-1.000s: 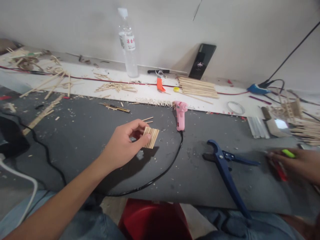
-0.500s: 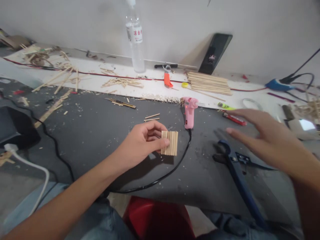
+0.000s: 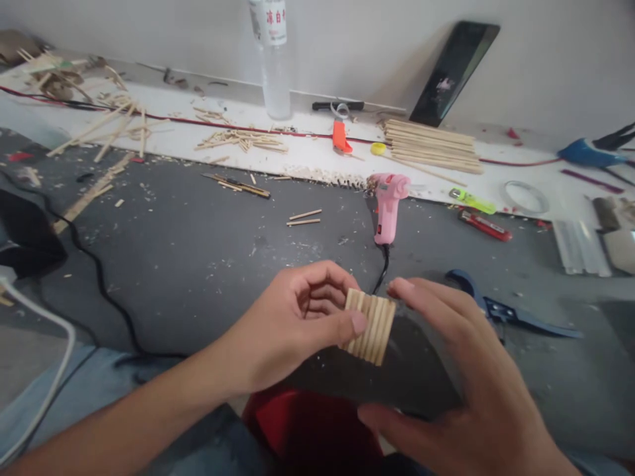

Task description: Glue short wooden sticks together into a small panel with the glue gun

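My left hand (image 3: 302,324) grips a small square panel of wooden sticks (image 3: 378,328) by its left side, thumb on the near face and fingers behind it. Just right of the panel, my right hand (image 3: 461,377) is open, thumb and fingers apart, holding nothing; its index fingertip is close to the panel's upper right corner. Beyond the hands, two short sticks (image 3: 304,219) lie on the dark tabletop. A pink glue gun (image 3: 387,208) rests behind the panel, its black cord running down behind the hands.
Blue cutters (image 3: 520,317) lie beyond my right hand, near a red knife (image 3: 485,225) and clear glue sticks (image 3: 581,246). A craft knife (image 3: 243,187), loose sticks (image 3: 243,140), a bottle (image 3: 276,73), a stick bundle (image 3: 431,147) and a leaning phone (image 3: 454,73) are farther back.
My right hand has come in from the right to beside the panel. My left hand has brought the panel right and nearer to me, now tilted. The view has shifted.
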Motion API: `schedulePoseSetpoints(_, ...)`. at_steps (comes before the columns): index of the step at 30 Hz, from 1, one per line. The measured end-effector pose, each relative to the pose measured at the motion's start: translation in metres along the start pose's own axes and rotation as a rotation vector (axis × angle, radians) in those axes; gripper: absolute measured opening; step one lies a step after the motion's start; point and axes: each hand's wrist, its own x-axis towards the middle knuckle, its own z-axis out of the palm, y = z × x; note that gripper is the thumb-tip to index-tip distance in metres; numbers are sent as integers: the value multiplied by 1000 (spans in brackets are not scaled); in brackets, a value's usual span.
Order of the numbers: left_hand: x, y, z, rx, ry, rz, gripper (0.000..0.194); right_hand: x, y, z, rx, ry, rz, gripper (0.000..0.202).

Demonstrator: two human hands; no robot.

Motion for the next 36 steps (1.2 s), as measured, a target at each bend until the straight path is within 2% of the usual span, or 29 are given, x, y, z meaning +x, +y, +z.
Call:
schedulePoseSetpoints(2,-4,2,1,101,-33,73,24,-5,2,-2,157,5,76,81)
schedulePoseSetpoints(4,-6,4,1,121,-151,87,19,-9,3,-3,358,-2,161,70)
schedulePoseSetpoints(6,-6,4,2,3,-297,49,17,-8,2,-1,539,-32,217,62)
schedulePoseSetpoints(8,-4,1,4,-190,-390,15,19,-3,0,3,712,-82,258,57)
schedulePoseSetpoints(11,-2,-4,7,-448,-355,-21,22,2,-3,16,982,-158,253,50)
schedulePoseSetpoints(14,-3,-8,7,-596,-255,-42,23,3,-2,30,1143,-138,191,52)
schedulePoseSetpoints(16,-4,-10,6,-659,-252,-34,22,2,-1,36,1110,-91,184,54)
schedulePoseSetpoints(21,-4,-10,5,-743,-340,25,15,4,-1,42,887,-30,168,65)
schedulePoseSetpoints(22,-3,-9,6,-750,-360,41,14,4,-2,43,823,15,169,68)
schedulePoseSetpoints(25,-2,-7,7,-744,-375,88,7,5,-7,44,517,379,116,66)
schedulePoseSetpoints(26,-2,-7,8,-738,-353,95,6,6,-9,44,405,474,62,59)
schedulePoseSetpoints(27,-2,-7,8,-732,-322,101,5,7,-12,43,321,510,-5,49)
schedulePoseSetpoints(28,-3,-6,9,-728,-287,104,5,10,-15,42,275,487,-64,38)
schedulePoseSetpoints(30,-5,-6,10,-724,-230,100,6,15,-22,41,278,325,-81,22)
schedulePoseSetpoints(33,-7,-5,10,-692,-174,93,7,23,-30,44,383,148,42,20)
schedulePoseSetpoints(36,-7,-4,7,-632,-122,98,10,29,-34,50,443,99,63,16)
